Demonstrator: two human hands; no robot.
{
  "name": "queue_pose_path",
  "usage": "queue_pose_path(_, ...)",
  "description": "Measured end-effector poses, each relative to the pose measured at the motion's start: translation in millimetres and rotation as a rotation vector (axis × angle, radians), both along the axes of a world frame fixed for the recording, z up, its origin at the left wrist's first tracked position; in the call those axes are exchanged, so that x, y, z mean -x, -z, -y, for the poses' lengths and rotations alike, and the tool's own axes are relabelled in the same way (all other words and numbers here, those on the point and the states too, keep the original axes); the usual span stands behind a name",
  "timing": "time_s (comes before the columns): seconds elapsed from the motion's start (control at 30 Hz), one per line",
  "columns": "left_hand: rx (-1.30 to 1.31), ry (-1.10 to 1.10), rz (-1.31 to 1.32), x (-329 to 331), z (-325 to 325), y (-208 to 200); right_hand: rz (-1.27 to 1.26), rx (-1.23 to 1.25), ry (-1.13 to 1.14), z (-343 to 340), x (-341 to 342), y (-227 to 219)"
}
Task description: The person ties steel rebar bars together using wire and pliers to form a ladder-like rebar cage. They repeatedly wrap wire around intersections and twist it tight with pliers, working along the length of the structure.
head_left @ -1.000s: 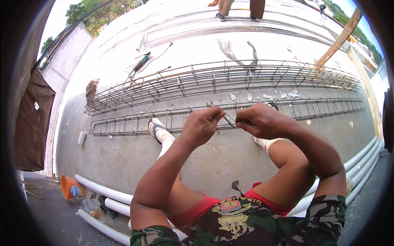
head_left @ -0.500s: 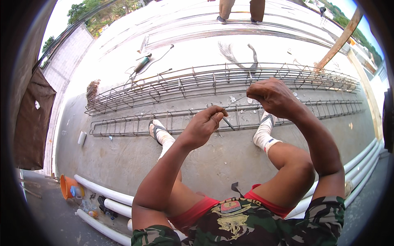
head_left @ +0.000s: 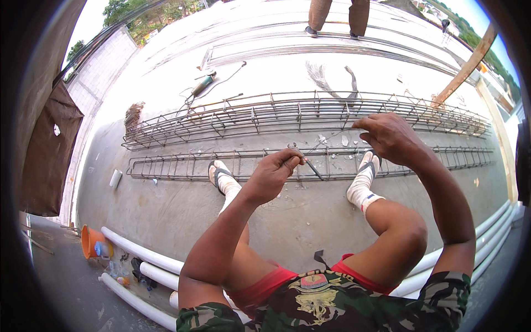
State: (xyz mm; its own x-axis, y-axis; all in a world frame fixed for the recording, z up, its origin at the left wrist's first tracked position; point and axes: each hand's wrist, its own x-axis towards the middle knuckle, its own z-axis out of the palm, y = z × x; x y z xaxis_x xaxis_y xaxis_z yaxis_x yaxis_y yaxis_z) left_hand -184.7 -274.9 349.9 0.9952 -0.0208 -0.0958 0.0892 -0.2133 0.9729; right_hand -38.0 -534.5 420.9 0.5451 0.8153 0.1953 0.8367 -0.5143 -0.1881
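My left hand (head_left: 275, 172) is closed in a pinch above the nearer flat rebar frame (head_left: 182, 167). A short dark rod (head_left: 314, 170) sticks out below its fingertips, its kind not clear. A thin wire (head_left: 332, 138) runs up and right from the left fingertips toward my right hand (head_left: 391, 139), whose thumb and forefinger seem to pinch the far end. That hand hovers over the right part of the frame, higher than the left. Beyond lies a longer rebar cage (head_left: 221, 123) with square stirrups.
A bundle of pale wire (head_left: 321, 77), an angle grinder (head_left: 203, 84) and rusty rods (head_left: 133, 115) lie past the cage. Another person's legs (head_left: 332, 16) stand far off. White pipes (head_left: 144, 254) and an orange bucket (head_left: 88, 242) are near me. A wooden post (head_left: 467, 63) leans at right.
My right hand has moved right and a little down, away from the left, and its fingers look looser. More wire spans the gap. The view has shifted slightly.
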Motion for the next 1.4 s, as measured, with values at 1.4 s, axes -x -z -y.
queue_pose_path(1.4,-0.482,-0.174,0.540,5.1,-7.1,17.9,0.038,0.257,0.171,-14.2,8.0,-8.6)
